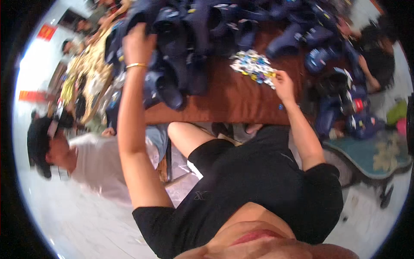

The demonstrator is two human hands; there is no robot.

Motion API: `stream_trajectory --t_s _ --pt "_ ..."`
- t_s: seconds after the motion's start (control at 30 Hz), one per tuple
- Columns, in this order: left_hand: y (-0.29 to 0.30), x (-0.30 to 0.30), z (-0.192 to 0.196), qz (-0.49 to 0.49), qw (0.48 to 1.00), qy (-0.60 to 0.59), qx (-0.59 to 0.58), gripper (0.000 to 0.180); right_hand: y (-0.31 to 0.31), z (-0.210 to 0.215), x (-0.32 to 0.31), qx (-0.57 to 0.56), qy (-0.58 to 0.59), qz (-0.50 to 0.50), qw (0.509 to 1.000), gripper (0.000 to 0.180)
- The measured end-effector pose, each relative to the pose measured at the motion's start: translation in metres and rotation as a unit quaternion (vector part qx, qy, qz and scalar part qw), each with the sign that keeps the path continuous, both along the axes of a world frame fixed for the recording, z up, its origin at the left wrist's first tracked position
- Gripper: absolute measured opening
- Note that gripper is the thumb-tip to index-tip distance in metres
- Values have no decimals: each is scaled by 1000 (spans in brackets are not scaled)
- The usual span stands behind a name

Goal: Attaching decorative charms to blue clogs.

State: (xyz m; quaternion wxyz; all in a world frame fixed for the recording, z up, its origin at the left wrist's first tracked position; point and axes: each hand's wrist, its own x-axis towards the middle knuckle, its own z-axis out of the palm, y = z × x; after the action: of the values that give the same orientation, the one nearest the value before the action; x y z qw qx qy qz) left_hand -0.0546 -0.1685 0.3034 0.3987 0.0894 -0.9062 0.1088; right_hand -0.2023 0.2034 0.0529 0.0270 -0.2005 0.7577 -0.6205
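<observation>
Fingers [137, 32] (left) clutch navy shoes [172, 56] — right fingers [278, 77] touch charms [254, 65].

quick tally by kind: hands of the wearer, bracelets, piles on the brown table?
Hands: 2, left hand on the dark blue shoes, right hand at the small colourful pieces
Gold bracelet: 1
Piles on the brown table: 2, shoes and pieces
Total: 5

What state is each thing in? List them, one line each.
Left hand: raised, gripping a dark blue shoe in the pile.
Right hand: fingers at the pile of small colourful charms.
Dark blue shoes: heaped loosely.
Brown table: partly covered.
</observation>
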Motion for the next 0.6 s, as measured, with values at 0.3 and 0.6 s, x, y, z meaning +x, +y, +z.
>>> stream_trajectory --t_s 0.3,0.6 --pt "116 -7 -154 -194 956 -40 217 22 46 -62 -5 -99 -359 -79 925 22" --pt "219 41 -297 -110 925 -192 309 31 47 -25 16 484 -75 82 868 33"
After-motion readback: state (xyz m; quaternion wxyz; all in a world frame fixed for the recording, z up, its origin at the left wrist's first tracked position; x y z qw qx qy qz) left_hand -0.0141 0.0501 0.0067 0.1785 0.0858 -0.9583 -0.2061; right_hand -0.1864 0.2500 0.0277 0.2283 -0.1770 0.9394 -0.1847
